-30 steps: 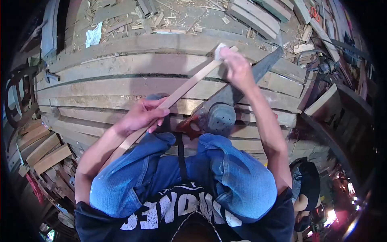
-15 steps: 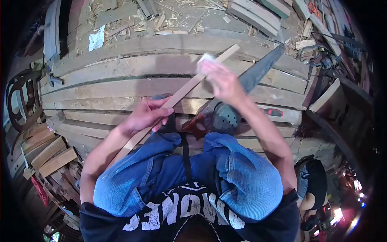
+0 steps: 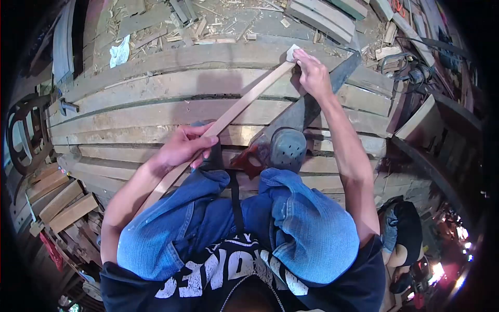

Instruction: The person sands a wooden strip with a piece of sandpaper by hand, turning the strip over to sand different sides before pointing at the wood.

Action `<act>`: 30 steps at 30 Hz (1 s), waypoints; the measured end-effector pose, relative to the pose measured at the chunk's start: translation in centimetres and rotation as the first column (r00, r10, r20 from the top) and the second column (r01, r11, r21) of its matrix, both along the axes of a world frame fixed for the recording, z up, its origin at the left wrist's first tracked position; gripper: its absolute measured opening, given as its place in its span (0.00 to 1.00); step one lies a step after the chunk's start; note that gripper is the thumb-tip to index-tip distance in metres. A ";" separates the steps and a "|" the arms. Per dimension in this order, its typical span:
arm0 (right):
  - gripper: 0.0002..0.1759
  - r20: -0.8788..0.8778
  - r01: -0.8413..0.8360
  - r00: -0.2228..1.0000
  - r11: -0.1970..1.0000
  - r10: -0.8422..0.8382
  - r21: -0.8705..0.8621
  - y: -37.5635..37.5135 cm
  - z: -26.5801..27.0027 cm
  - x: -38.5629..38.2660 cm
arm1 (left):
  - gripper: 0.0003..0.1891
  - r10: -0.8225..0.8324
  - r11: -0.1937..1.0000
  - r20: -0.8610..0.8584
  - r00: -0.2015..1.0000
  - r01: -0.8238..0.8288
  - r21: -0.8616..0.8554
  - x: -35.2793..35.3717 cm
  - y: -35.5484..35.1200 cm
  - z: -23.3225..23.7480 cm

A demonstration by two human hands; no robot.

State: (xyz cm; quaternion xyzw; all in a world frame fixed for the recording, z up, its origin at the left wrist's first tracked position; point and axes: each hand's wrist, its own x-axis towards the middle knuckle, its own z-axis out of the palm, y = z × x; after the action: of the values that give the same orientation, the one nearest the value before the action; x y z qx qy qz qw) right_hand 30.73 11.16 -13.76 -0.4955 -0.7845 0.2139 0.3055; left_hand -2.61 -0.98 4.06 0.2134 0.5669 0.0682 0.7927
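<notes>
A long, narrow wooden strip [image 3: 249,98] slants from my lap up to the right. My left hand [image 3: 188,147] grips it near the middle, thumb on top and fingers curled beneath. At the strip's far end, my right hand [image 3: 314,75] pinches a small pale piece of sandpaper [image 3: 292,52], which touches or nearly touches the tip. Under my right forearm lies a handsaw [image 3: 285,120], its blade pointing away and its reddish-brown handle near my foot. A grey clog [image 3: 289,150] on my right foot partly covers the saw.
Thick planks [image 3: 156,91] lie side by side beneath me. A hammer [image 3: 67,106] rests at the left, a white cloth [image 3: 120,52] among shavings ahead. Stacked wood blocks [image 3: 65,203] sit lower left. A corded power tool [image 3: 416,76] is at right; another person [image 3: 405,234] is lower right.
My right hand has slid the sandpaper up and to the right along the strip to its far end. My left hand keeps its hold, with the strip nearly still.
</notes>
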 end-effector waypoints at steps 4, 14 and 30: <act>0.16 -0.134 -0.168 0.976 0.986 0.169 0.018 -4.6 4.7 -5.1 | 0.25 -0.005 1.000 -0.004 1.000 0.005 0.000 0.2 0.3 0.4; 0.17 -0.246 -0.331 0.913 0.943 0.324 0.014 -8.5 8.0 -9.9 | 0.22 0.011 1.000 0.002 1.000 -0.011 -0.011 -0.1 0.3 0.1; 0.17 -0.023 -0.075 0.997 0.997 0.075 0.003 -4.1 4.3 -5.0 | 0.22 0.028 0.999 -0.003 1.000 -0.028 -0.017 -0.1 -0.4 0.1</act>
State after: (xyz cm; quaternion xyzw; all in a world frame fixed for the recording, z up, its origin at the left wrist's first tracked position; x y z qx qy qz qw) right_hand 25.69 7.09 -9.50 -0.4629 -0.7992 0.2302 0.3066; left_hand -2.73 -1.34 4.13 0.1988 0.5716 0.0743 0.7926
